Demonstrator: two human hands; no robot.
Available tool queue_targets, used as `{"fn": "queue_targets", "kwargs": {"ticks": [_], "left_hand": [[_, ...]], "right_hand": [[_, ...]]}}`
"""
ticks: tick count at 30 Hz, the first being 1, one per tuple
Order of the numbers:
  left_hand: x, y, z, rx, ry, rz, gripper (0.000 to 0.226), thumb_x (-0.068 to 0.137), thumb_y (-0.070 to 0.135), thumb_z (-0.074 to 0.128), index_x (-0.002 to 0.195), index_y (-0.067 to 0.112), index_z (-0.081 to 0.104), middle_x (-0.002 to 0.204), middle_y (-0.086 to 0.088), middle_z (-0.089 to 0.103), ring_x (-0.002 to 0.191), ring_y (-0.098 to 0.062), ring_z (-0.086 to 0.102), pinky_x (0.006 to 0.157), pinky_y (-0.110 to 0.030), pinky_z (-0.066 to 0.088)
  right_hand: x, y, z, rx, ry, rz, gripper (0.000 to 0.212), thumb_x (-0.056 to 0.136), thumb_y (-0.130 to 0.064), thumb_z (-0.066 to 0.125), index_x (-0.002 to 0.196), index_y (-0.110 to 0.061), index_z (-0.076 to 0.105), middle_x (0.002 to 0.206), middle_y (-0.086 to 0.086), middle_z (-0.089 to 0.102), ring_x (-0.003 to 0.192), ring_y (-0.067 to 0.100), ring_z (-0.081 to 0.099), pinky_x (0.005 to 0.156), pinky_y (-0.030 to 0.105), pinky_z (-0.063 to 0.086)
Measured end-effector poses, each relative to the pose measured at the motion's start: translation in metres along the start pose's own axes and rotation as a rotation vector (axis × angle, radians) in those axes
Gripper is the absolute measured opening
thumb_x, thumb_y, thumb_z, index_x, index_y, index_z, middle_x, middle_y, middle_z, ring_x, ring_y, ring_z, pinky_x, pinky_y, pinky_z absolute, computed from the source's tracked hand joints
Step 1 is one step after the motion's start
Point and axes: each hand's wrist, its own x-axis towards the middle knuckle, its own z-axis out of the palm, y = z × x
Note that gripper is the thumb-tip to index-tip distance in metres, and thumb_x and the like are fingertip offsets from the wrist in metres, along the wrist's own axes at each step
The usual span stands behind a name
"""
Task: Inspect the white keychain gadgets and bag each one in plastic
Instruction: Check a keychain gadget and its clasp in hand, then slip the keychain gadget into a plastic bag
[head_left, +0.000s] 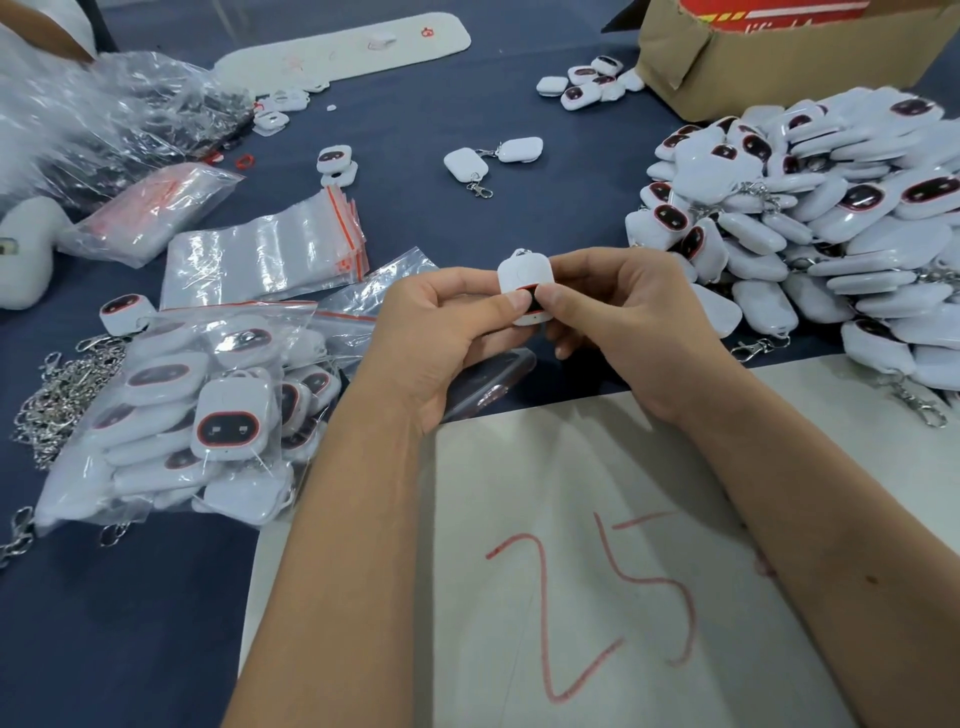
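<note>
A white keychain gadget (523, 275) with a dark, red-rimmed face is held upright above the blue table. My left hand (441, 332) and my right hand (618, 322) both pinch it, thumbs pressing on its dark face. A big heap of unbagged white gadgets (831, 228) lies to the right. Bagged gadgets (208, 415) are piled at the left. A stack of empty zip bags with red strips (270, 254) lies behind that pile, and one more bag (374, 291) sits just left of my hands.
A white sheet marked "25" in red (597, 571) lies under my forearms. Loose metal clasps and chains (57, 395) lie at the far left. A cardboard box (769, 52) stands at the back right. Crumpled plastic (104, 114) fills the back left. Stray gadgets (467, 163) dot the middle.
</note>
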Motion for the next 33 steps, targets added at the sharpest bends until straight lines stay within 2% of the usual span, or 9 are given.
{"fn": "queue_targets", "kwargs": {"ticks": [8, 13, 19, 23, 26, 29, 33], "left_hand": [[-0.001, -0.001, 0.003, 0.069, 0.020, -0.002, 0.007, 0.089, -0.007, 0.072, 0.095, -0.004, 0.072, 0.092, -0.021, 0.078, 0.087, -0.031, 0.079, 0.077, -0.032, 0.063], [0.000, 0.001, 0.008, 0.104, 0.105, 0.009, 0.007, 0.094, 0.003, 0.070, 0.101, 0.002, 0.073, 0.089, -0.018, 0.076, 0.082, -0.028, 0.077, 0.071, -0.029, 0.062], [0.001, 0.001, 0.010, 0.170, 0.140, 0.059, 0.004, 0.095, 0.004, 0.068, 0.095, 0.003, 0.072, 0.085, -0.013, 0.075, 0.077, -0.021, 0.075, 0.069, -0.028, 0.062], [0.000, 0.002, 0.010, 0.179, 0.137, 0.043, 0.006, 0.094, 0.005, 0.070, 0.089, 0.004, 0.072, 0.080, -0.012, 0.075, 0.074, -0.022, 0.076, 0.067, -0.029, 0.061], [0.000, 0.004, 0.009, 0.188, 0.137, 0.044, 0.008, 0.092, 0.002, 0.071, 0.084, 0.003, 0.072, 0.075, -0.012, 0.073, 0.070, -0.023, 0.074, 0.065, -0.031, 0.061], [0.000, 0.004, 0.010, 0.210, 0.151, 0.067, 0.009, 0.090, 0.000, 0.071, 0.082, 0.002, 0.071, 0.070, -0.009, 0.072, 0.063, -0.020, 0.072, 0.058, -0.026, 0.058], [-0.001, 0.006, 0.006, 0.289, 0.136, 0.082, 0.004, 0.091, 0.005, 0.074, 0.088, 0.004, 0.074, 0.074, -0.009, 0.076, 0.069, -0.021, 0.075, 0.063, -0.031, 0.062]], "right_hand": [[0.002, 0.002, -0.001, -0.069, 0.005, -0.007, 0.015, 0.096, -0.003, 0.070, 0.098, -0.015, 0.079, 0.079, 0.009, 0.078, 0.058, 0.009, 0.061, 0.059, 0.021, 0.054], [0.002, 0.004, 0.001, -0.074, -0.022, -0.037, 0.012, 0.097, -0.006, 0.070, 0.106, -0.011, 0.077, 0.086, 0.005, 0.079, 0.064, 0.016, 0.065, 0.064, 0.025, 0.056], [0.001, 0.002, 0.003, -0.042, -0.038, -0.057, 0.014, 0.097, -0.008, 0.072, 0.111, -0.010, 0.073, 0.084, 0.006, 0.077, 0.059, 0.011, 0.062, 0.060, 0.022, 0.053], [0.002, 0.003, 0.002, -0.061, -0.053, -0.055, 0.020, 0.097, -0.011, 0.073, 0.116, -0.013, 0.069, 0.083, 0.012, 0.075, 0.061, 0.020, 0.061, 0.061, 0.031, 0.053], [0.002, 0.003, 0.001, -0.072, -0.092, -0.066, 0.028, 0.098, -0.010, 0.070, 0.124, -0.019, 0.068, 0.076, 0.003, 0.068, 0.061, 0.020, 0.058, 0.061, 0.031, 0.051], [0.002, 0.003, 0.001, -0.086, -0.136, -0.084, 0.039, 0.099, -0.005, 0.067, 0.133, -0.024, 0.066, 0.077, 0.001, 0.063, 0.062, 0.017, 0.056, 0.063, 0.027, 0.051], [0.001, 0.001, 0.001, -0.114, -0.158, -0.106, 0.039, 0.100, -0.005, 0.063, 0.133, -0.026, 0.068, 0.074, -0.005, 0.059, 0.061, 0.016, 0.055, 0.062, 0.027, 0.050]]}}
